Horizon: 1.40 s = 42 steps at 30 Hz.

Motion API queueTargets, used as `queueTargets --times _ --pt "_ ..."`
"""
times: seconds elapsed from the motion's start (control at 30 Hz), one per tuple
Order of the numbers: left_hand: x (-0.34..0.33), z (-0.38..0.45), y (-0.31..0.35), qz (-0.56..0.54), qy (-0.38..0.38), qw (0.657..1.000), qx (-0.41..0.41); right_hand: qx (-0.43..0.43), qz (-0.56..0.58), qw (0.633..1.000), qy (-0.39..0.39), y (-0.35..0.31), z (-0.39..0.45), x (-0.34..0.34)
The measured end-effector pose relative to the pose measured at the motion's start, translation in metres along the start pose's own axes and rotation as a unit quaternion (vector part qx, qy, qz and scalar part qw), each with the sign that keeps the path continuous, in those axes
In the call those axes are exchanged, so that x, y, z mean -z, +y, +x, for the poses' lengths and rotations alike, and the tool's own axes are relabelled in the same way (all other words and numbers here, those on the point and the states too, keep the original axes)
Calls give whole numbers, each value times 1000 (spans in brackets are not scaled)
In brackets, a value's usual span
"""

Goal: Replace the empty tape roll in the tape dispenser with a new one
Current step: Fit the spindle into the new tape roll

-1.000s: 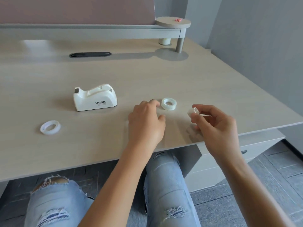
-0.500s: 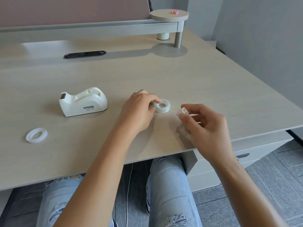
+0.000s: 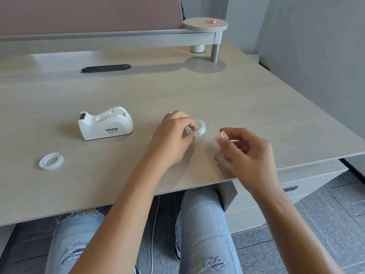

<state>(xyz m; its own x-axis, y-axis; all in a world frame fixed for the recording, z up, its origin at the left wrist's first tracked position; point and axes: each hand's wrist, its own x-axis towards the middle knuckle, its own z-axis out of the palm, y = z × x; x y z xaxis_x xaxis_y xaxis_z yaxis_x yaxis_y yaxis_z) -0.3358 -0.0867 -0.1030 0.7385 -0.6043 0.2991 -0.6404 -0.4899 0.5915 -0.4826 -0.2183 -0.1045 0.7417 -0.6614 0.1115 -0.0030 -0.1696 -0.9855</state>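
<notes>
My knees in pale blue ripped jeans (image 3: 203, 224) are under the front edge of the light wooden tabletop (image 3: 217, 95).

My right hand (image 3: 250, 153) is above this edge, on the right side. Its thumb and first fingers are closed on a small clear plastic hub (image 3: 221, 136), which they hold a little above the surface. The other fingers are curled in.

My left hand (image 3: 171, 139) reaches further, to the middle of the tabletop. Its thumb and fingertips pinch the near side of a new roll of clear tape (image 3: 198, 127). The roll looks a bit tilted, and I cannot tell if its far edge touches the wood. The roll and the hub are near each other but apart.

To the left, near the front, a thin empty white tape ring (image 3: 51, 161) lies flat, well apart from both hands.

Further back, between this ring and my left hand, stands the white plastic tape dispenser (image 3: 105, 123) with the dark word "VIVID" on its side. Its cutter points to the left, and its slot on top is open.

Far behind, a black oval cable slot (image 3: 105, 68) is set into the tabletop. At the back right a round grey shelf (image 3: 205, 25) stands on a post, with a small pink thing (image 3: 211, 21) on top.
</notes>
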Motion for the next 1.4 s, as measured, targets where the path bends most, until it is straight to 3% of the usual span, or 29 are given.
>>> queueTargets --times 0.17,0.37,0.87,1.13,1.4 --pt "14 -23 14 -215 41 974 60 -3 38 999 -1 -8 -6 -4" --pt "29 -52 26 -394 82 909 110 88 35 995 -9 -22 -18 -18" --pt "51 -92 30 -599 132 777 142 217 23 975 -30 -48 -42 -59" --pt "55 -104 22 -598 158 775 129 236 27 969 -64 -48 -52 -78" --pt "68 -112 16 -518 197 825 114 193 80 974 -92 -58 -51 -88"
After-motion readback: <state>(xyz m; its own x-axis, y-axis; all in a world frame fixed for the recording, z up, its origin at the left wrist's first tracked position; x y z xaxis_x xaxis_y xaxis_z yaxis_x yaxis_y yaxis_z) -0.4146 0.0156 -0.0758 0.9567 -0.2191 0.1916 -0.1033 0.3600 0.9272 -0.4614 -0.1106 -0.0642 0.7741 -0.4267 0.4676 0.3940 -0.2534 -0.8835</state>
